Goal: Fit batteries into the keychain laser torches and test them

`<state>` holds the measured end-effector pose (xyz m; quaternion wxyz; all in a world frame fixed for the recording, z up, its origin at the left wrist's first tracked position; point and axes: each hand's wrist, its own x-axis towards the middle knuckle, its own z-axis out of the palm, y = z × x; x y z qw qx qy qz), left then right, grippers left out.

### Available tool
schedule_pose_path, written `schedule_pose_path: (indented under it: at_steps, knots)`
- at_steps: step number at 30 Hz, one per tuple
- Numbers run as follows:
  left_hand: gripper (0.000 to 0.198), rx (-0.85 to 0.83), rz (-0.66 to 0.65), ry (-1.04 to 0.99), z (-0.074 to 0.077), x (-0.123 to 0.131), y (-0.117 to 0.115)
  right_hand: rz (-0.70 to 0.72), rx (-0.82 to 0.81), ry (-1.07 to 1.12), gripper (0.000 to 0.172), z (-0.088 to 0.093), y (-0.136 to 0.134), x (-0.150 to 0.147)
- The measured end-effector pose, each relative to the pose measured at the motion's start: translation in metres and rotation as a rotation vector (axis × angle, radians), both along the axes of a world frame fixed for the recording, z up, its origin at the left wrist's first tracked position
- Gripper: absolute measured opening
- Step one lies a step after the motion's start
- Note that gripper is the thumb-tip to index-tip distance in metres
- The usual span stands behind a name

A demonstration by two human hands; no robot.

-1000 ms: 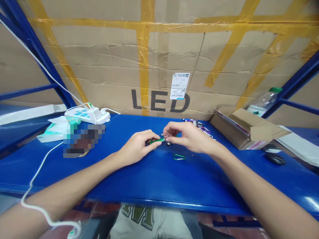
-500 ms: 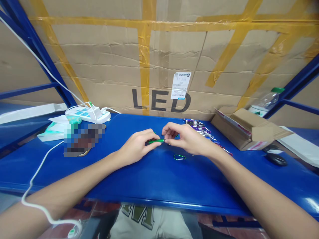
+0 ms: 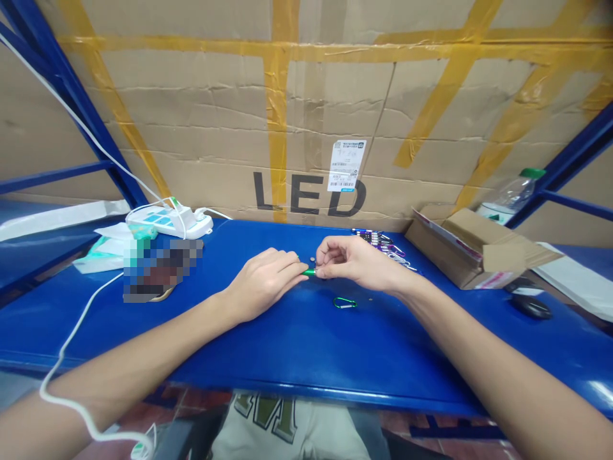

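A slim green tube with a shiny silvery end lies crosswise between my hands, just above the blue table. My left hand is closed around it, its fingers covering most of the length. With thumb and fingertips pinched together, my right hand grips the tube's right end; that end is mostly hidden. A small round silvery disc shows just behind the tube. Nearer to me, a green carabiner lies flat on the table, with a tiny speck to its right.
Behind my right hand lie several coloured tubes with clips. An open cardboard box and a black computer mouse are at right. A white power strip and a cable are at left. A large carton stands behind.
My left fingers have slid right and cover more of the green tube. My right fingers have closed in on its end, and the small disc behind it has come into view.
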<state>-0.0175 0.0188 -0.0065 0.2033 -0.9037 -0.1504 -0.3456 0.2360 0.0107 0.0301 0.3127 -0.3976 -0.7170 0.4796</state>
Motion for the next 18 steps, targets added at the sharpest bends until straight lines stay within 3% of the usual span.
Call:
schedule_pose_path:
  at_steps: [5, 9, 14, 18]
  knots:
    - [0.014, 0.190, -0.009, 0.017, 0.0041, -0.0003, -0.0018, -0.034, -0.237, 0.089, 0.040, 0.0012, -0.0023, 0.0001]
    - [0.017, 0.040, -0.009, -0.051, 0.0017, 0.0009, -0.0010, -0.031, -0.310, 0.179, 0.046, 0.0021, -0.0025, -0.0011]
    - [0.022, -0.503, -0.036, -0.207, 0.0001, 0.0064, -0.0002, -0.006, 0.059, 0.024, 0.033, 0.0038, 0.0005, -0.0002]
    - [0.026, -0.745, 0.005, -0.256, 0.0042, 0.0088, -0.0025, -0.024, 0.314, -0.144, 0.022, 0.0054, -0.0016, 0.0034]
